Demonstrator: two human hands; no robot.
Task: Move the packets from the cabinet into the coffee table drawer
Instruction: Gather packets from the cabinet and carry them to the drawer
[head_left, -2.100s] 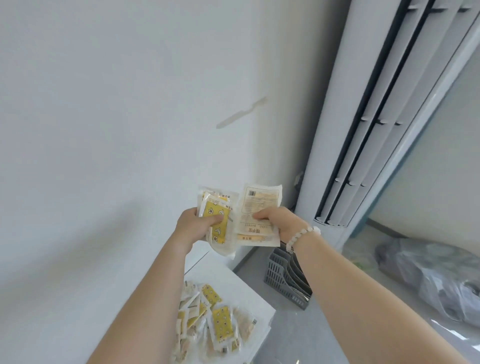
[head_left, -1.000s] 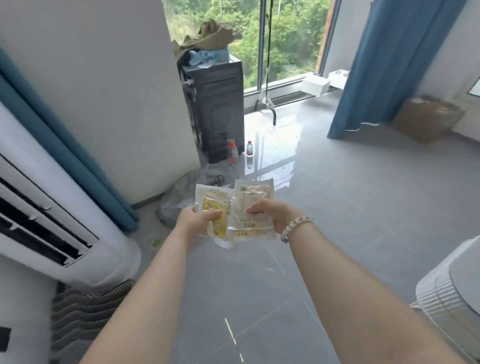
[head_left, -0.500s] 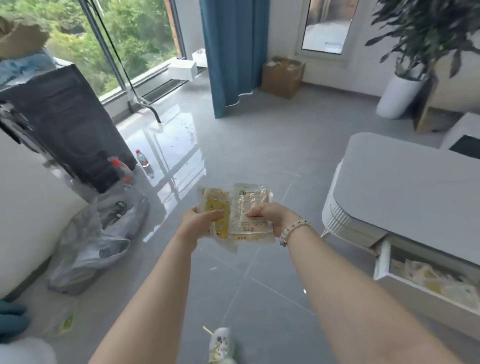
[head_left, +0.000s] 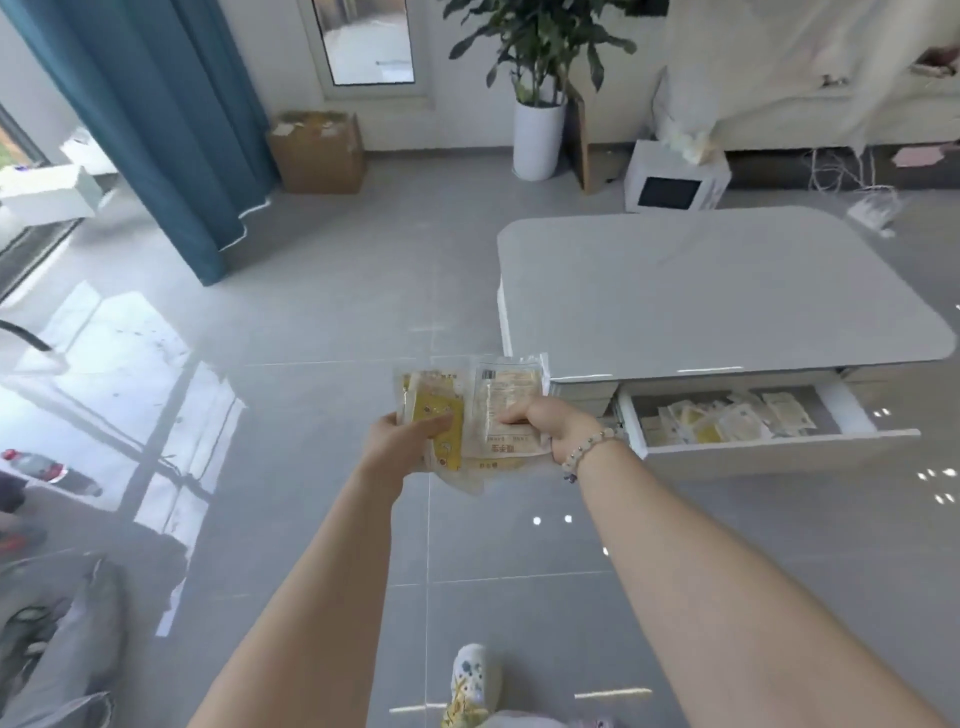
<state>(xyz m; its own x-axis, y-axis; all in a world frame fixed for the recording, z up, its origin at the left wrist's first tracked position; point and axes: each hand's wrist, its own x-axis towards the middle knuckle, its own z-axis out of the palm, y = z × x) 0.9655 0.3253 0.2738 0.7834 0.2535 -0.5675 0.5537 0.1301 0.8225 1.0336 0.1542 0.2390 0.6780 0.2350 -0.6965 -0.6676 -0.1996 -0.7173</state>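
Note:
Both hands hold a stack of yellow and clear packets (head_left: 470, 410) in front of me, above the grey floor. My left hand (head_left: 400, 439) grips its left side, thumb on the yellow packet. My right hand (head_left: 553, 426), with a bead bracelet at the wrist, pinches its right side. To the right stands the white coffee table (head_left: 727, 291). Its drawer (head_left: 779, 449) is pulled open toward me, with several packets (head_left: 727, 418) lying inside.
A blue curtain (head_left: 156, 119) hangs at the left, a cardboard box (head_left: 317, 150) beside it. A potted plant (head_left: 537, 104) and a white microwave (head_left: 675, 176) stand behind the table. A plastic bottle (head_left: 36, 465) lies at the far left. My shoe (head_left: 470, 680) shows below.
The view has swung right, from the cabinet and wall past the window to the coffee table. Both hands kept hold of the packets. The open drawer is now fully in sight.

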